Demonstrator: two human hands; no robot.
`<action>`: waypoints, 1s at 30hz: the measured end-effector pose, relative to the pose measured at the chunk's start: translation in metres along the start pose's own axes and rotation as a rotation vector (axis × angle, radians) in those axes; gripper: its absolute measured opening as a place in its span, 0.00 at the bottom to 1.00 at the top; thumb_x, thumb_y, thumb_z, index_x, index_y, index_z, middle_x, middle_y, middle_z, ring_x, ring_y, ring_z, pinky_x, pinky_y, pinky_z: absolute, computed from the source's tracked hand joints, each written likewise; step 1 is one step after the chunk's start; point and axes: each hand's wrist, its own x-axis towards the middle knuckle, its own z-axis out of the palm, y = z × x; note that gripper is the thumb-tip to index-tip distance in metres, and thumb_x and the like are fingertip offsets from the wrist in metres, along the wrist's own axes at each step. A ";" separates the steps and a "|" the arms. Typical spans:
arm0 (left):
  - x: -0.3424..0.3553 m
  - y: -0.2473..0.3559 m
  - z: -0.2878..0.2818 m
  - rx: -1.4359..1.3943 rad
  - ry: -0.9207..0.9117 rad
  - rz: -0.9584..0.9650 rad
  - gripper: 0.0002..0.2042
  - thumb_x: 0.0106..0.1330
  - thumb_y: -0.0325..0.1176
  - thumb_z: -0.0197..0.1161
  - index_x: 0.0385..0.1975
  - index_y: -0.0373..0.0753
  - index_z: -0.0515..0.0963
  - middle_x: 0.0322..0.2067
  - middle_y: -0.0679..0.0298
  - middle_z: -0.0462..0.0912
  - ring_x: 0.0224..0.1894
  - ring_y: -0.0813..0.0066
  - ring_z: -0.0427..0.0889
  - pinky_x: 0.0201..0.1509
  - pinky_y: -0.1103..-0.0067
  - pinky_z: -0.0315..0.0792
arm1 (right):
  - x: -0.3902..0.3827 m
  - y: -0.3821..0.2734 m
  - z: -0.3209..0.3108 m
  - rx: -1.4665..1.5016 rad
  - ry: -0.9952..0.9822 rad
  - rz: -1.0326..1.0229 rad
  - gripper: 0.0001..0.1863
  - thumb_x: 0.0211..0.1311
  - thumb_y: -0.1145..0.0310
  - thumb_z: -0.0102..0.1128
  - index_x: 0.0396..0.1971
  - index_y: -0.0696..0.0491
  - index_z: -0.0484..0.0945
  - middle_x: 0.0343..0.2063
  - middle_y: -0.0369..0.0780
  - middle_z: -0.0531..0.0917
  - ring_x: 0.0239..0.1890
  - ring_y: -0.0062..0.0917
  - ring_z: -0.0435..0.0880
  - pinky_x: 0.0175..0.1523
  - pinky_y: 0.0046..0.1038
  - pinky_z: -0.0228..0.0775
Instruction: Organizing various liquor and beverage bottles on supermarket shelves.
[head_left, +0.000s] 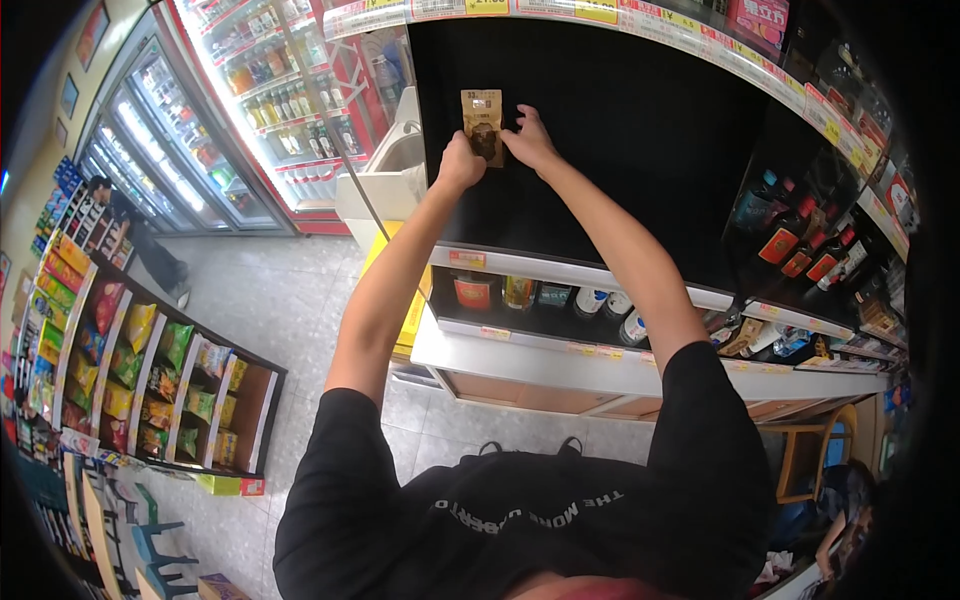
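Note:
A small brown paper packet (pixel 483 105) with a dark patch on its front stands upright on the black shelf (pixel 620 140), near its left end. My left hand (pixel 462 162) is closed on the packet's lower left side, thumb across the front. At its right edge is my right hand (pixel 532 138), fingers curved and apart; the thumb tip is close to the packet, and whether it touches I cannot tell. The back of the packet is hidden.
Bottles (pixel 555 293) line the shelf below, and more bottles (pixel 790 235) stand at the right. A price-label rail (pixel 470 14) runs overhead. A snack rack (pixel 160 380) and drinks fridges (pixel 290 110) are at the left. One person (pixel 130 225) stands far left, another (pixel 845 515) lower right.

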 end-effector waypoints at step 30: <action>-0.300 0.034 -0.020 -0.900 0.091 0.191 0.30 0.64 0.15 0.55 0.67 0.33 0.59 0.64 0.52 0.68 0.66 0.63 0.71 0.66 0.71 0.68 | -0.290 -0.098 -0.087 0.461 -0.369 -0.402 0.16 0.61 0.79 0.60 0.49 0.56 0.78 0.52 0.41 0.77 0.50 0.27 0.78 0.52 0.26 0.73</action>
